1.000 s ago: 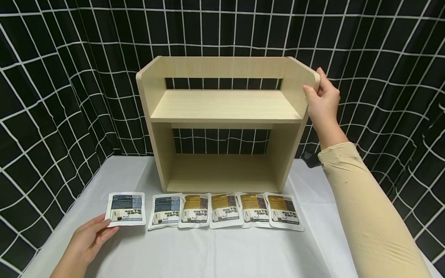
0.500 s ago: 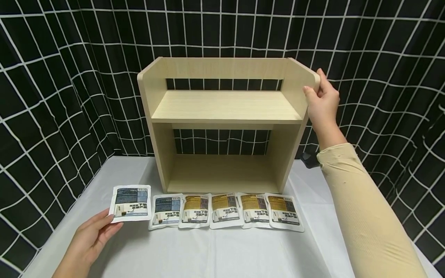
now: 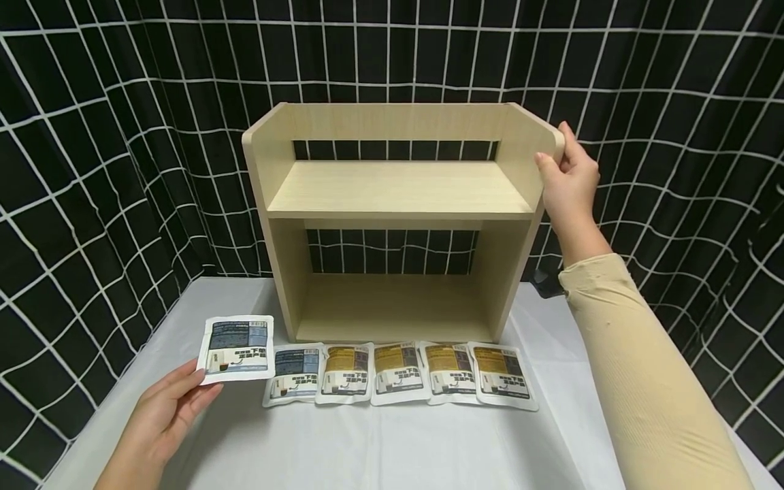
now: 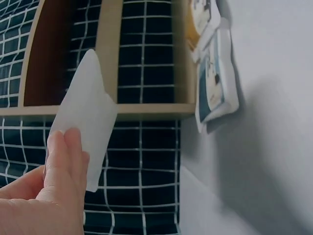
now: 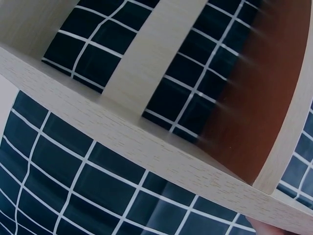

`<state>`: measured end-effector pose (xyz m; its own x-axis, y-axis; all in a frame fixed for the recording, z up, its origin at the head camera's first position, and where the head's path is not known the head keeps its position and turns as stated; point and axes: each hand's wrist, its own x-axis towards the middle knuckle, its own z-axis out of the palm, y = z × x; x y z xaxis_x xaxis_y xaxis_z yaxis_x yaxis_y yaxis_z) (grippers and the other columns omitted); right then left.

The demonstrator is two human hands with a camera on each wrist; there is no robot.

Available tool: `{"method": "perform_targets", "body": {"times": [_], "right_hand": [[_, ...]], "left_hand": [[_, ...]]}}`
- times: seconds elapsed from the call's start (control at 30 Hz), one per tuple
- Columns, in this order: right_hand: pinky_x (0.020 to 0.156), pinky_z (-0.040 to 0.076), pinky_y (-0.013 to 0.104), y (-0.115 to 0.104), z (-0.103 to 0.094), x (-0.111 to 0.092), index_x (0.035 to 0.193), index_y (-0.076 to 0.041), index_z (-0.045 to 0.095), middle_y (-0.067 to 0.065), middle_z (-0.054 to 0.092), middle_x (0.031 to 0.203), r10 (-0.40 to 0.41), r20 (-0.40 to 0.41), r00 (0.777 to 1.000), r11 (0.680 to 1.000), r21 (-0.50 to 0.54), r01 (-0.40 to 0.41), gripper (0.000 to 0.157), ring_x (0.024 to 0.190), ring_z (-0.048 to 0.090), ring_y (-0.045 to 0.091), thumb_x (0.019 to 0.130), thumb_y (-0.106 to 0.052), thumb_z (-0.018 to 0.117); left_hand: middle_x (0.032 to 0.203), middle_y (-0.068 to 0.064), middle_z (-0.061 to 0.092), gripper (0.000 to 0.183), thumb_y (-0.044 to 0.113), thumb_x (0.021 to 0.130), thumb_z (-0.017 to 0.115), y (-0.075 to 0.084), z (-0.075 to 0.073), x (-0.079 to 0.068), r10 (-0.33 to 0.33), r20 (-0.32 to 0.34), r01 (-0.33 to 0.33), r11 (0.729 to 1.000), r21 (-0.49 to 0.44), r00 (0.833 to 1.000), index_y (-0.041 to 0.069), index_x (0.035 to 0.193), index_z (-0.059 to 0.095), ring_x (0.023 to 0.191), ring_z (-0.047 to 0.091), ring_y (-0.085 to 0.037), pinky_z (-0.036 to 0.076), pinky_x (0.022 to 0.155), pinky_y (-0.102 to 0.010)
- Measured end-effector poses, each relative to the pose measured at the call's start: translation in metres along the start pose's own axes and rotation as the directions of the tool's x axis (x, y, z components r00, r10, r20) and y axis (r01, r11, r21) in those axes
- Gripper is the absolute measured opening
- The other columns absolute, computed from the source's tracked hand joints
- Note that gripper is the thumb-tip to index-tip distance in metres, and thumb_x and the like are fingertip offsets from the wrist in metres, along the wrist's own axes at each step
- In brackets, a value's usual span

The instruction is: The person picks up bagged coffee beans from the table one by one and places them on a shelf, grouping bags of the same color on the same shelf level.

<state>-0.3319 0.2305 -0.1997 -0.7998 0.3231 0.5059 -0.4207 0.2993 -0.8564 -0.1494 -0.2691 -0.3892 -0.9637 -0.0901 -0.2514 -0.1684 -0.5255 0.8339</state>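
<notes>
My left hand (image 3: 168, 412) pinches a flat white-edged sachet (image 3: 239, 348) with a blue label by its lower left corner, thumb in front. The sachet is raised above the table, its right edge overlapping a second blue-labelled sachet (image 3: 296, 373) in the head view. From the left wrist, the plain white back of the held sachet (image 4: 90, 110) shows behind the fingers (image 4: 68, 152). My right hand (image 3: 571, 180) grips the upper right side panel of a light wooden shelf (image 3: 398, 187), thumb on the inner face. Only a sliver of that hand (image 5: 266, 227) shows in the right wrist view.
Several sachets with brown-yellow labels (image 3: 401, 373) lie in a row beside the blue one, along the shelf's front. A white cloth (image 3: 380, 449) covers the table. Black curtains (image 3: 392, 54) with a white grid surround it. A dark object (image 3: 547, 282) sits behind the right sleeve.
My left hand has lifted the sachet and moved it up and to the right, towards the row. My right hand stays on the shelf's side panel.
</notes>
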Motion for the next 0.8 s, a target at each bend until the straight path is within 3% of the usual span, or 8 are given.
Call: {"method": "perform_targets", "body": {"times": [0.47,0.8], "right_hand": [[0.104,0.035,0.023,-0.001,0.002,0.001,0.152,-0.017,0.033,0.005,0.037,0.153,-0.014,-0.015,1.000,1.000,0.021,0.014,0.057,0.134,0.041,0.011,0.099,-0.007,0.052],[0.104,0.034,0.022,0.000,0.002,0.000,0.152,-0.015,0.032,0.006,0.036,0.153,-0.024,-0.016,1.000,1.000,0.016,0.025,0.057,0.134,0.041,0.011,0.099,-0.007,0.052]], "left_hand": [[0.098,-0.003,0.069,0.036,-0.002,0.100,0.044,0.004,0.013,-0.004,0.059,0.074,-0.055,0.997,-0.057,0.995,0.018,0.091,0.073,0.092,0.068,-0.014,0.050,0.089,-0.027],[0.099,-0.005,0.068,0.036,-0.003,0.100,0.043,0.007,0.021,-0.008,0.074,0.087,-0.066,0.993,-0.095,0.993,0.016,0.093,0.073,0.092,0.068,-0.015,0.051,0.088,-0.027]]}}
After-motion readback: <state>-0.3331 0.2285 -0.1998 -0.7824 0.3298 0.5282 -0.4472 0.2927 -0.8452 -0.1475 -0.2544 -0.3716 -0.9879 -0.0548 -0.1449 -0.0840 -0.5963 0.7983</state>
